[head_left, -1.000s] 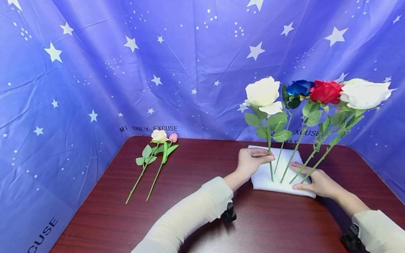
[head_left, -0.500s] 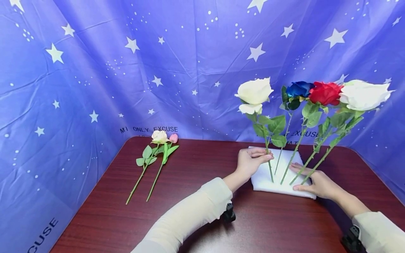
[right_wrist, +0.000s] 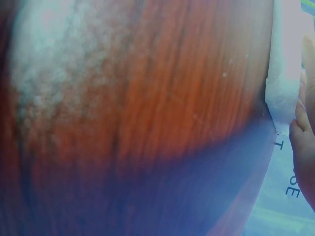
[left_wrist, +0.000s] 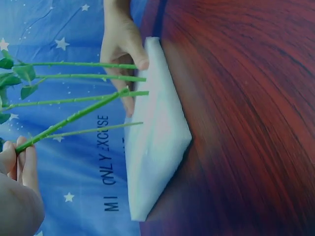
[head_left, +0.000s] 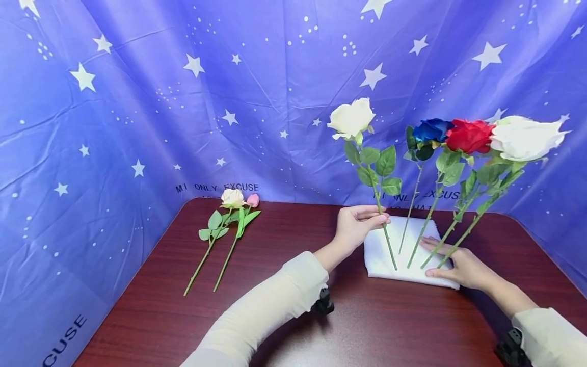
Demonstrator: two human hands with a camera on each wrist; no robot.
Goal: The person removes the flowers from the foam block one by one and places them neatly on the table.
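In the head view my left hand [head_left: 359, 227] pinches the stem of a cream-white rose [head_left: 352, 120] between thumb and fingers, its head tilted left. The left wrist view shows that stem's lower end [left_wrist: 123, 92] apart from the white foam block [left_wrist: 157, 128]. My right hand [head_left: 468, 265] rests on the block's right side with fingers extended, around the standing stems. Upright in the foam are a blue rose [head_left: 432, 130], a red rose [head_left: 470, 135] and a larger white rose [head_left: 527, 137], plus another stem whose bloom is hidden.
A pale pink rose [head_left: 232, 198] and a pink tulip [head_left: 252, 200] lie on the left of the dark red wooden table [head_left: 293, 244]. A blue star-printed cloth [head_left: 284, 76] hangs behind the table and along its sides.
My left hand has moved slightly left and up with the cream-white rose, whose head swung left and leans more. My right hand has stayed on the foam block.
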